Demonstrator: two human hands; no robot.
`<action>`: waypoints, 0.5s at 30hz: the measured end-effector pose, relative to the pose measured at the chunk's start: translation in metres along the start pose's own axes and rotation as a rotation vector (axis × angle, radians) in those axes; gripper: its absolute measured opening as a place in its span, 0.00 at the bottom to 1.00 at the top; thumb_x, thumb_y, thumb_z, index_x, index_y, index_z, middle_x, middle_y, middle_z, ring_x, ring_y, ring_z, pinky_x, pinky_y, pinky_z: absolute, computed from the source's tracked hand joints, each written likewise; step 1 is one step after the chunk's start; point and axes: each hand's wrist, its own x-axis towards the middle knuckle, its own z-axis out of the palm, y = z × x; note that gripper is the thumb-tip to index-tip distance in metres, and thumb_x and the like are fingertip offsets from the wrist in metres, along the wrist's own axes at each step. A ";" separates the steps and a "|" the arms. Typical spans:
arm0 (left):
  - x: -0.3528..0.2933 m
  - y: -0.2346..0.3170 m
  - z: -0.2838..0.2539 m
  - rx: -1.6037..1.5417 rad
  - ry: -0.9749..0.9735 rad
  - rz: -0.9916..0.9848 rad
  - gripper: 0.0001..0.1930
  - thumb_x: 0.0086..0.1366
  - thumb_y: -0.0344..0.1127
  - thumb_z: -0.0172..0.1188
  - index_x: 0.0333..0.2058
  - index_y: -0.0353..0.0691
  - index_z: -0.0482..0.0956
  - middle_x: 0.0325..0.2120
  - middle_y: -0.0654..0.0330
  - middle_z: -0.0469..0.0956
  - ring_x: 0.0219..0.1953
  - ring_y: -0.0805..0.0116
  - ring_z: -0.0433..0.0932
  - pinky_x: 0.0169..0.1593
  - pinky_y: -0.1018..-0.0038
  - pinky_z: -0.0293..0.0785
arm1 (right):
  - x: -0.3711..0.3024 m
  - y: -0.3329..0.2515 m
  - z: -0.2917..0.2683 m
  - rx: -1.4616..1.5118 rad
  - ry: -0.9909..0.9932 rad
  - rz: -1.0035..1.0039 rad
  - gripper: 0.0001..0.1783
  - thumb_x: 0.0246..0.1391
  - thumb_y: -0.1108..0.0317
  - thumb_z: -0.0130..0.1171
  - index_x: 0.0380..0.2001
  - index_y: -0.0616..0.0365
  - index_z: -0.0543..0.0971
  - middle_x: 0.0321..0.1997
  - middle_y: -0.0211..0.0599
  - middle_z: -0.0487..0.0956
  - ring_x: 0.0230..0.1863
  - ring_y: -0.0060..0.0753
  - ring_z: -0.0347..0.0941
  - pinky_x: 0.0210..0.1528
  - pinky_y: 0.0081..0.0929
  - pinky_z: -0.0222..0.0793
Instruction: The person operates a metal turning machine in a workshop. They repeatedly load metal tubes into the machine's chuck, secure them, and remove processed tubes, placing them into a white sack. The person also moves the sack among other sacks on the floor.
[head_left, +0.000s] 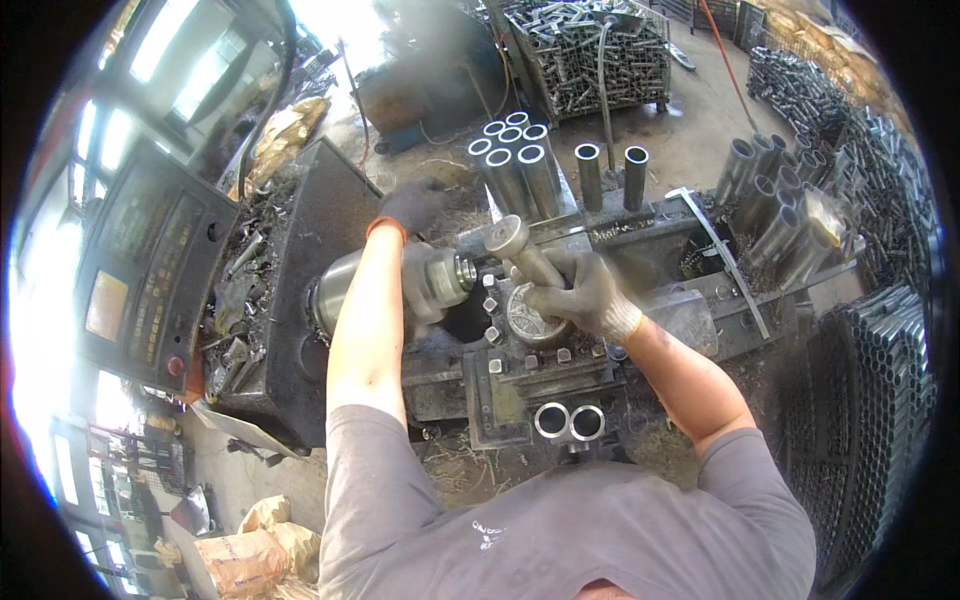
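Note:
My right hand (592,297), in a grey glove, is closed around a steel rod with a round flanged head (507,238). The rod slants over a round metal cup (530,325) with shiny shavings in it, which sits on the lathe's tool block among several square-headed bolts. My left hand (412,203), in a dark glove with an orange cuff, reaches past the lathe chuck (345,290) to its far side. Its fingers are blurred against the dark background. From the chuck, a threaded metal end (464,272) points toward the rod.
Several steel tubes (515,165) stand behind the lathe, with more tubes (780,205) to the right. A caliper (720,260) lies across the lathe bed. Two short tubes (569,421) sit close to my body. A control panel (150,270) stands left; a parts-filled wire crate (590,60) is behind.

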 end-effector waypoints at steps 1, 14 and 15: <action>-0.007 0.001 -0.001 0.057 -0.147 0.010 0.25 0.66 0.50 0.64 0.61 0.52 0.81 0.51 0.53 0.86 0.53 0.55 0.85 0.60 0.61 0.77 | 0.000 0.000 0.000 0.004 -0.002 0.018 0.21 0.55 0.59 0.73 0.45 0.64 0.85 0.34 0.27 0.83 0.35 0.14 0.76 0.36 0.21 0.73; -0.085 0.017 0.113 0.655 0.102 0.448 0.21 0.72 0.38 0.53 0.61 0.43 0.75 0.61 0.53 0.77 0.69 0.59 0.69 0.75 0.57 0.60 | 0.003 -0.013 -0.004 0.095 -0.054 0.057 0.18 0.55 0.63 0.73 0.44 0.64 0.86 0.31 0.28 0.83 0.27 0.13 0.75 0.27 0.18 0.71; -0.084 0.014 0.116 0.631 0.218 0.535 0.21 0.69 0.37 0.54 0.59 0.41 0.77 0.60 0.53 0.78 0.68 0.58 0.70 0.75 0.55 0.60 | 0.004 -0.017 -0.007 0.104 -0.044 0.030 0.17 0.55 0.63 0.72 0.44 0.64 0.85 0.31 0.28 0.83 0.26 0.13 0.75 0.26 0.18 0.70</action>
